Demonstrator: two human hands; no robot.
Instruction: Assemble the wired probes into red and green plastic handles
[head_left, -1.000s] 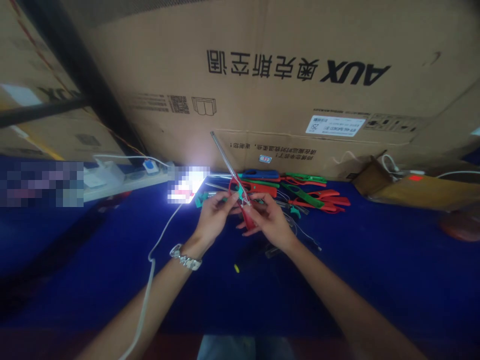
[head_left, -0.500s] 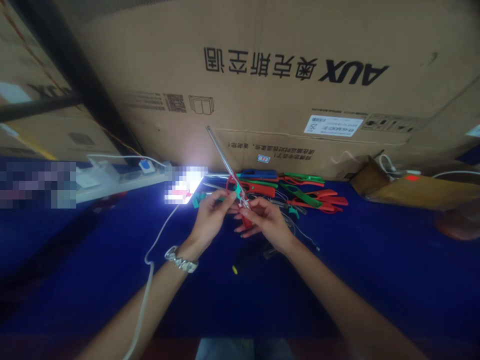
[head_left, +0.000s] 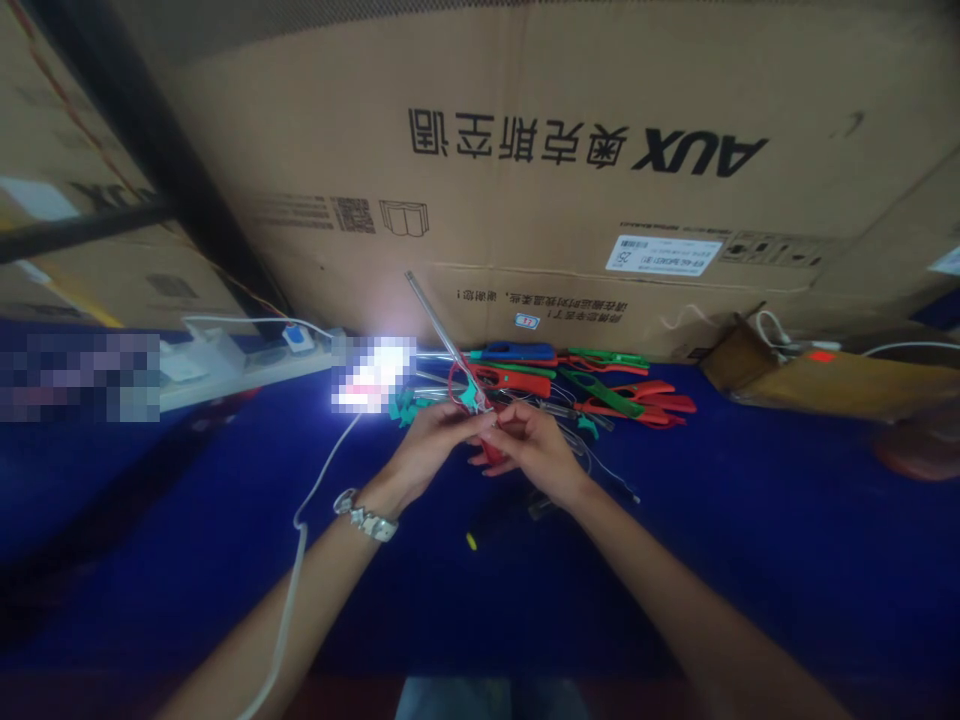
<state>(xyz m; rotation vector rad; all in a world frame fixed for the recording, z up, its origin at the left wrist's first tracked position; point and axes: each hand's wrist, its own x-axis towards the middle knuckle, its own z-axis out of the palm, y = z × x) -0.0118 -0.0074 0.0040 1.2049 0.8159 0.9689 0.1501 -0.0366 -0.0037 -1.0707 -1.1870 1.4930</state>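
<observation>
Both hands hold one long-necked red lighter with its inner parts showing and its thin metal tube pointing up and to the left. My left hand grips it from the left, its thumb on the body beside a green trigger piece. From the other side my right hand is closed around the red handle, thumb close to the left thumb. Fingers hide much of the handle. Just behind the hands lie red lighter casings, a green casing, a blue casing and loose green triggers.
A large cardboard box stands behind the blue tabletop. To the left are a glowing, pixelated screen, a white cable and a power strip. A small yellow piece lies in front; a brown box sits at right.
My left thumb has shifted right and down, closer to the right thumb, on the lighter. The metal tube's tip sits slightly lower and further left than a second ago.
</observation>
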